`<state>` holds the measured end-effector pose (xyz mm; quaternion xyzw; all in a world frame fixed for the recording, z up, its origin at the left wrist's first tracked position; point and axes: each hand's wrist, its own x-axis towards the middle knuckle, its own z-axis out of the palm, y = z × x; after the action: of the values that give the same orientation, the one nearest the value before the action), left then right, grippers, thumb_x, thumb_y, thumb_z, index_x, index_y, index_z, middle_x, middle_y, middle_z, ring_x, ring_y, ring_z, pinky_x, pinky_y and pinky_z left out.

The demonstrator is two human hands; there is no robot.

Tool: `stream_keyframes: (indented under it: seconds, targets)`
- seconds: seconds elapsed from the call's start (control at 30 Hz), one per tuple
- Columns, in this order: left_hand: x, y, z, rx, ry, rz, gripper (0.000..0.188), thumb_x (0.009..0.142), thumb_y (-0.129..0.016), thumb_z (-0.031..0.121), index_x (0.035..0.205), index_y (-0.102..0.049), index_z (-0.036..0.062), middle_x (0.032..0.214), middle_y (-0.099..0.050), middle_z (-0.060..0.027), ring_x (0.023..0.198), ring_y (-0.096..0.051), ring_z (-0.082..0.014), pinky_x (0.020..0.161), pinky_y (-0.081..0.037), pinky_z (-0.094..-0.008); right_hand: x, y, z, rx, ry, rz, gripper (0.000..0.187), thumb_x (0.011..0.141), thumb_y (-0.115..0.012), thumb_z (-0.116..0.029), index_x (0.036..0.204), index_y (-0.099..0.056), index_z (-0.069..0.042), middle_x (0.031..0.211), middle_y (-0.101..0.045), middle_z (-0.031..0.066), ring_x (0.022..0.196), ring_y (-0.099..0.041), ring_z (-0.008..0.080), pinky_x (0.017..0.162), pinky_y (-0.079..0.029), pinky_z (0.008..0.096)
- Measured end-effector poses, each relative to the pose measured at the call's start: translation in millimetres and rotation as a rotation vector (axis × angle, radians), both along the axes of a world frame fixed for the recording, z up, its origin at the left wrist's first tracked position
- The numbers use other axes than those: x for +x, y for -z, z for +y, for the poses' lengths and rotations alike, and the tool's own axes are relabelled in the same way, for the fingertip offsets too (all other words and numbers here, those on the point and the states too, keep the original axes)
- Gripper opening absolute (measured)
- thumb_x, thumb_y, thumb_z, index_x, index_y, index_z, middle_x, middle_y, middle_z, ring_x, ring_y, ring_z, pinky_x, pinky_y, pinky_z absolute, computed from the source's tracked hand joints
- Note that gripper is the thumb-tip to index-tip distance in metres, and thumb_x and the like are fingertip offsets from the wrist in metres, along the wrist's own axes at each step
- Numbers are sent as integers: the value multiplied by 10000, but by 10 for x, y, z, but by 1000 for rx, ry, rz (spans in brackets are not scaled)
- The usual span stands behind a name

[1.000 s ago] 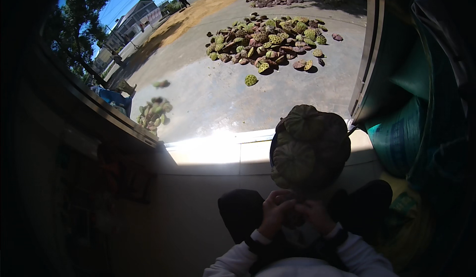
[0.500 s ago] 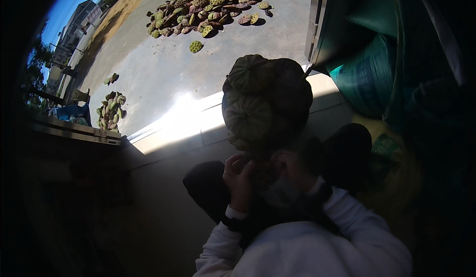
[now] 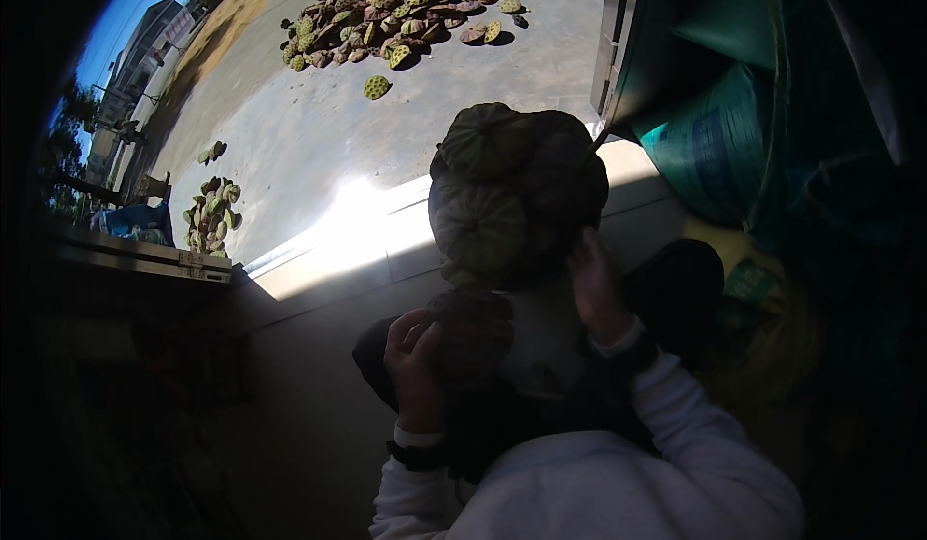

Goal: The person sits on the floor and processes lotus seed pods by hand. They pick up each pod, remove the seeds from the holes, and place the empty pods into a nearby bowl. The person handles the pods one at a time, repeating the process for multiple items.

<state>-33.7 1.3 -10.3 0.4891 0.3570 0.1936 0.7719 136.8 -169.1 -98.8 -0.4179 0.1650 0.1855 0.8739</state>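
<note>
My left hand (image 3: 415,356) is closed around the side of a dark, reddish-brown lotus seed pod (image 3: 473,332) held above my lap. Its details are lost in shadow. Just ahead stands a rounded heap of lotus seed pods (image 3: 480,221), green-brown with ribbed backs. My right hand (image 3: 597,289) is at the near right side of this heap, fingers stretched forward with nothing visible in them. The fingertips meet the heap's dark edge, and whether they touch a pod is hard to tell. What supports the heap is hidden in the dark.
Beyond the sunlit doorsill (image 3: 406,226), a large pile of lotus pods (image 3: 406,9) lies on the concrete, with a smaller group (image 3: 212,216) at left. Full green sacks (image 3: 710,149) stand at right by the door frame (image 3: 614,47). A yellowish sack (image 3: 763,318) sits beside my right knee.
My hands were together under the heap and have parted. The left drew left and back with the dark pod; the right moved forward and right to the heap's side.
</note>
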Motion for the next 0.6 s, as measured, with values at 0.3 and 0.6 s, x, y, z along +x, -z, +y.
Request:
stream_keyframes:
  seconds: [0.3, 0.6]
  targets:
    - [-135, -26, 89, -134, 642, 171, 383, 829, -695, 19, 1182, -557, -32, 1079, -658, -126, 992, -625, -169, 871, -507, -298, 60, -90, -351, -211, -82, -210, 387, 1011, -455, -204, 1363, -429, -45, 1376, -434, 116, 1281, -455, 254, 1030, -421, 441]
    - [1553, -1471, 889, 403, 235, -524, 406, 967, -541, 115, 1334, -386, 36, 1261, -543, -232, 1088, -609, -307, 888, -534, -379, 116, 75, -413, -365, -40, -293, 296, 1003, -477, -218, 1245, -511, -50, 1168, -560, 82, 1083, -563, 213, 933, -460, 381]
